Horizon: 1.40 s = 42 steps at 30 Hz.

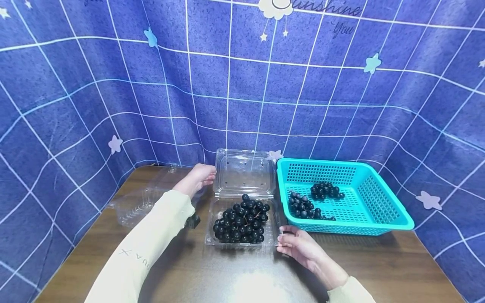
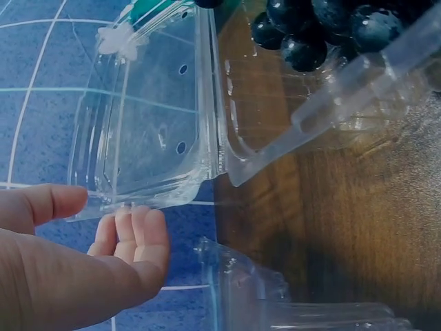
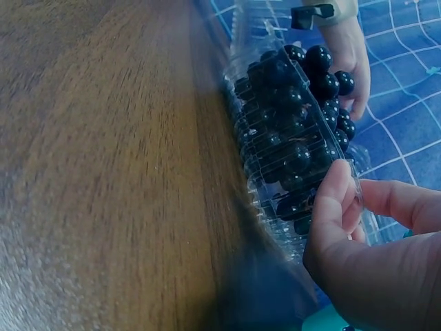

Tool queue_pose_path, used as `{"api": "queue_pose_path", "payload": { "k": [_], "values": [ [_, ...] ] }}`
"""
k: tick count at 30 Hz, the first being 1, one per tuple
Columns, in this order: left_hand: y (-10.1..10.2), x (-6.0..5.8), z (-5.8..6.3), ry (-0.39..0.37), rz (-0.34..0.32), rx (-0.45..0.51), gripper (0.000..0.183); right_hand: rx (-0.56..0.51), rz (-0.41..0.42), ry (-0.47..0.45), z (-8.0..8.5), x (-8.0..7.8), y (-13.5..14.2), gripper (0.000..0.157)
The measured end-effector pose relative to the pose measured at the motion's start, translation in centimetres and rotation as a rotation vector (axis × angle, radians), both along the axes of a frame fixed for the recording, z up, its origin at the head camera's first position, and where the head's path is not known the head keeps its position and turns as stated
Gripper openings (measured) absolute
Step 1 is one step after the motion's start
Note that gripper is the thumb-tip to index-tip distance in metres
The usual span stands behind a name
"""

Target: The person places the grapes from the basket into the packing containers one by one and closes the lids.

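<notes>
A clear plastic clamshell container [image 1: 278, 229] lies with its lid [image 1: 244, 174] raised at the back. Bunched dark grapes [image 1: 240, 221] fill much of its base. At the lid's left edge is my left hand [image 1: 201, 174], thumb and fingers apart. The left wrist view has the fingertips of this left hand [image 2: 131, 241] at the lid's edge [image 2: 151, 124], with a gap to the thumb. My right hand [image 1: 301, 248] pinches the base's rim at the front right corner. Close up, the thumb and fingers of the right hand [image 3: 351, 234] meet on that rim beside the grapes [image 3: 296, 138].
Right of the container stands a turquoise plastic basket [image 1: 382, 185] with more grapes [image 1: 326, 190] inside. Another clear plastic container [image 1: 132, 208] sits at the left, partly behind my left arm. A blue patterned curtain [image 1: 242, 84] rises behind the wooden table [image 1: 212, 273].
</notes>
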<state>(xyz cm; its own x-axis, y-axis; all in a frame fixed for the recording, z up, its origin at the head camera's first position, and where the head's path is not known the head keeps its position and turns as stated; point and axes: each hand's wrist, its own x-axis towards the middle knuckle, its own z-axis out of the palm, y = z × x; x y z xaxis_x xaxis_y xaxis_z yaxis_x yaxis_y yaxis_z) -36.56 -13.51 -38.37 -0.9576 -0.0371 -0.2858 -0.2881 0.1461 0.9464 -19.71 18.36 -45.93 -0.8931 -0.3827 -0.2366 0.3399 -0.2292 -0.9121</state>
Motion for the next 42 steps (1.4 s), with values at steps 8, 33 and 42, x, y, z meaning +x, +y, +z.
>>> {"api": "queue_pose_path", "payload": {
  "k": [8, 33, 42],
  "values": [
    [0.5, 0.0, 1.6, 0.049, 0.004, 0.0, 0.042, -0.026, 0.001, -0.026, -0.2, 0.1, 0.2, 0.041],
    [-0.3, 0.5, 4.5, 0.173, -0.091, -0.052, 0.041, -0.029, -0.005, -0.041, -0.3, 0.0, 0.2, 0.041],
    [-0.3, 1.1, 5.6, 0.228, -0.11, -0.13, 0.036, -0.036, -0.005, -0.046, -0.2, 0.0, 0.2, 0.038]
  ]
}}
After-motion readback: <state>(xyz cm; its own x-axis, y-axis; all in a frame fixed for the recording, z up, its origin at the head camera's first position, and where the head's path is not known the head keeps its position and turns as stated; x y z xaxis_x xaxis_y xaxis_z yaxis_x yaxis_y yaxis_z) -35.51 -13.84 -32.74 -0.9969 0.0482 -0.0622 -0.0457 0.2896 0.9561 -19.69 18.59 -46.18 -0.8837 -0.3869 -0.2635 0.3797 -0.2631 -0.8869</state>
